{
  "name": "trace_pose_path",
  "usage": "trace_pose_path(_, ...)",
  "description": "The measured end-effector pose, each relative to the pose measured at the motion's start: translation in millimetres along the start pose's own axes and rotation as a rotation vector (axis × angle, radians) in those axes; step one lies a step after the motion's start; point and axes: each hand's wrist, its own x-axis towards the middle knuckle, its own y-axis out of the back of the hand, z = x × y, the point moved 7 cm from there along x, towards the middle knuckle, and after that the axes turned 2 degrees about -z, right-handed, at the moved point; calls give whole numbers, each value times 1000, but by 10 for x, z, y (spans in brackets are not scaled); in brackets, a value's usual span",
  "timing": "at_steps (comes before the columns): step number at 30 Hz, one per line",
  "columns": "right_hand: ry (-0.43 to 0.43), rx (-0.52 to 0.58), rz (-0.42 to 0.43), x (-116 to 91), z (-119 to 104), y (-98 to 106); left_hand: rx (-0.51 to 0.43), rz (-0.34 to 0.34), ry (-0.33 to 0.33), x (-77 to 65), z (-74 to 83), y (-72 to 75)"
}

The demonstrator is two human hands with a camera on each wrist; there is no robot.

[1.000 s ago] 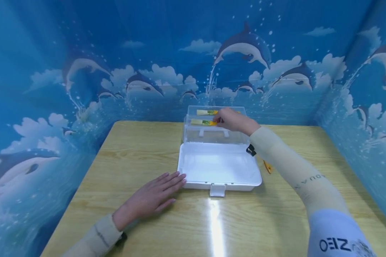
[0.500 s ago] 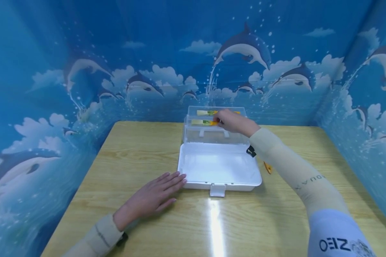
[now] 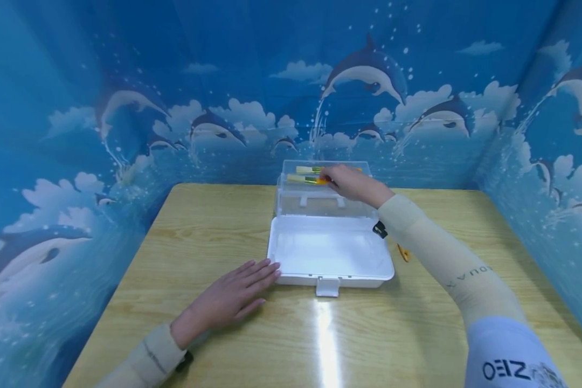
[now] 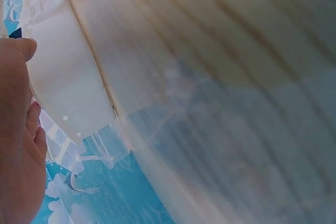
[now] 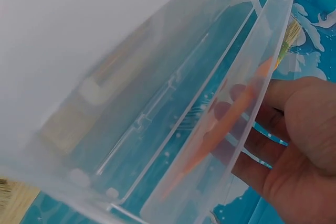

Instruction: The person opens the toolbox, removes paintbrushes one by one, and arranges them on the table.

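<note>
A white plastic box (image 3: 330,248) stands open, its translucent lid (image 3: 325,205) raised at the back with tray compartments. My right hand (image 3: 351,183) pinches a paintbrush (image 3: 304,179) with pale bristles and an orange handle, at the nearer compartment. In the right wrist view, the fingers of that hand curl behind the clear tray wall, through which the orange handle (image 5: 226,124) shows. A second paintbrush (image 3: 306,170) lies behind it, partly covered by the hand. My left hand (image 3: 235,293) rests flat on the table, fingertips at the box's front left corner.
To the right of the box, an orange item (image 3: 404,252) lies on the wooden table (image 3: 213,226), partly hidden by my right sleeve. The box's white latch (image 3: 327,287) hangs down in front. A dolphin-print curtain (image 3: 252,81) stands behind.
The pinched paintbrush has risen slightly in the lid, its bristles now closer to the second brush. My left hand and the box stay where they were.
</note>
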Motion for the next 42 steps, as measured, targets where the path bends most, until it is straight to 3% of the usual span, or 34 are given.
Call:
trace_pose_path(17,-6,-27,74,-107,97,66,-7,5,9,10,1,-5)
trace_pose_path(31,-80,114,99,-272,225,153,-19,-6,10,11,-3,4)
trace_pose_path(42,-85,131,144,-365,265,148,-29,5,13,10,-7,-7)
